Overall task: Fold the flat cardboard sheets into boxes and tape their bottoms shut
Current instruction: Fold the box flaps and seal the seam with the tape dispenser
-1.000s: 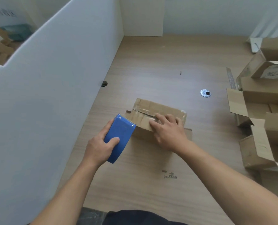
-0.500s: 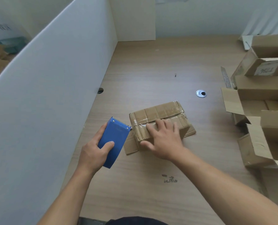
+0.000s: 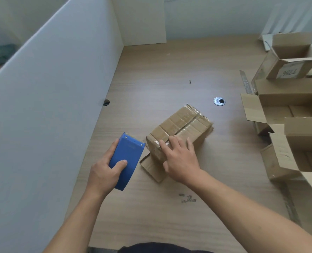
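A small brown cardboard box (image 3: 184, 125) lies bottom-up on the wooden table (image 3: 169, 216), its taped seam running diagonally away from me. One loose flap (image 3: 149, 165) sticks out at its near end. My right hand (image 3: 180, 159) rests on the near end of the box, fingers spread flat over the tape and thumb against its side. My left hand (image 3: 104, 172) grips a blue tape dispenser (image 3: 127, 159) just left of the box, close to its near corner.
A white partition (image 3: 51, 106) walls off the left side and back. Several folded open boxes (image 3: 294, 125) are piled at the right edge. A metal cable grommet (image 3: 219, 101) sits in the table beyond the box.
The box has turned under my right hand, so that its far end now points up and right. The dispenser has stayed left of the box, apart from the seam.
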`<state>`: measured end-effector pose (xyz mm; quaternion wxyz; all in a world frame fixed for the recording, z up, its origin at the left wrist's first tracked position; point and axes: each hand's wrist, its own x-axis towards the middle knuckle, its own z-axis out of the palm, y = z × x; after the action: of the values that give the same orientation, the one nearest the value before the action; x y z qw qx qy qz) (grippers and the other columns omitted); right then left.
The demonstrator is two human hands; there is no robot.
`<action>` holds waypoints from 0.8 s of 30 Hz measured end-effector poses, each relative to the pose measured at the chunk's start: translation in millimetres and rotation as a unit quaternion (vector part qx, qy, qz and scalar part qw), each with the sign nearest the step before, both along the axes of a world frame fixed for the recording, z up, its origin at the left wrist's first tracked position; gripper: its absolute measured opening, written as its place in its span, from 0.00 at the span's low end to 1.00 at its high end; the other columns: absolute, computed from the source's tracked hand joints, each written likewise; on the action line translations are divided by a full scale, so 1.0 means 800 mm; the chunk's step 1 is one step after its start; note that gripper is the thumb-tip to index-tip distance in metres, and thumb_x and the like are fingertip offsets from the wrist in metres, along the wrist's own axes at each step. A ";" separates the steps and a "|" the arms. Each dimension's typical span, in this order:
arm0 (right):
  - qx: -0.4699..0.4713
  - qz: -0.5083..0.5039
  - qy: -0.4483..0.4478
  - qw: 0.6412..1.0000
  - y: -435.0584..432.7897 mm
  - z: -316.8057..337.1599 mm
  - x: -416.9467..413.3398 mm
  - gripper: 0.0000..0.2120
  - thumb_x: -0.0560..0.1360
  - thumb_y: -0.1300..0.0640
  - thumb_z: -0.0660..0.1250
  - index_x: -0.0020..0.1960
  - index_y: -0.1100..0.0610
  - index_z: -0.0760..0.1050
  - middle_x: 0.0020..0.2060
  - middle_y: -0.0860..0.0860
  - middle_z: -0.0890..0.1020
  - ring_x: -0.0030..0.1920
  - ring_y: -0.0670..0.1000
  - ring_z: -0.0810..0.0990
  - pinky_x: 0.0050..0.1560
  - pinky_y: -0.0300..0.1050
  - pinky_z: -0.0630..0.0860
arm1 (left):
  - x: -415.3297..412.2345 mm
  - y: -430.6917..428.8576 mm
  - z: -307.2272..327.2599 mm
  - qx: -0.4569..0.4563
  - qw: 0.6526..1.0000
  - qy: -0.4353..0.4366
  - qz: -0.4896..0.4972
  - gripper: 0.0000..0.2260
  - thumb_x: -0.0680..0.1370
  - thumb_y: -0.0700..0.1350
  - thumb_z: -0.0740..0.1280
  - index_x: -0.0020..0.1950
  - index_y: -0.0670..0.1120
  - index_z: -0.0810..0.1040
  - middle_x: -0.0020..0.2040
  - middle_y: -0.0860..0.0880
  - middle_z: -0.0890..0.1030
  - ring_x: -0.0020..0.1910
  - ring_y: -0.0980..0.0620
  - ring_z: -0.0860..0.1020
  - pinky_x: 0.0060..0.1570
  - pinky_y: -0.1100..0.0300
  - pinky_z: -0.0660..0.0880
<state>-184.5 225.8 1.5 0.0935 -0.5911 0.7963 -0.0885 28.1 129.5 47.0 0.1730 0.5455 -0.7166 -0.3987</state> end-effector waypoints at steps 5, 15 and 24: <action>0.007 0.043 -0.036 0.998 0.007 -0.001 -0.001 0.28 0.78 0.50 0.63 0.76 0.47 0.60 0.78 0.51 0.56 0.79 0.53 0.48 0.75 0.66 0.45 | -0.006 0.000 0.001 -0.024 0.999 -0.006 -0.027 0.30 0.77 0.46 0.68 0.69 0.76 0.64 0.49 0.64 0.78 0.49 0.58 0.77 0.45 0.63 0.73; -0.020 0.091 -0.141 0.986 0.011 -0.006 -0.050 0.16 0.81 0.57 0.62 0.67 0.48 0.75 0.75 0.44 0.65 0.79 0.50 0.53 0.77 0.56 0.50 | 0.015 0.003 -0.008 -0.095 0.987 -0.048 -0.118 0.31 0.70 0.59 0.63 0.68 0.81 0.56 0.51 0.57 0.82 0.46 0.50 0.80 0.47 0.50 0.79; -0.150 0.041 -0.254 0.955 0.014 0.028 -0.037 0.24 0.79 0.49 0.66 0.73 0.50 0.69 0.68 0.49 0.74 0.70 0.50 0.68 0.70 0.44 0.62 | 0.021 0.013 -0.024 -0.321 0.912 -0.049 -0.249 0.27 0.76 0.53 0.63 0.75 0.61 0.63 0.45 0.54 0.81 0.37 0.49 0.77 0.33 0.56 0.77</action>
<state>-214.2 237.0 23.8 0.2063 -0.5886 0.6990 -0.3498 44.9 140.0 27.6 0.1986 0.2829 -0.9262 -0.1505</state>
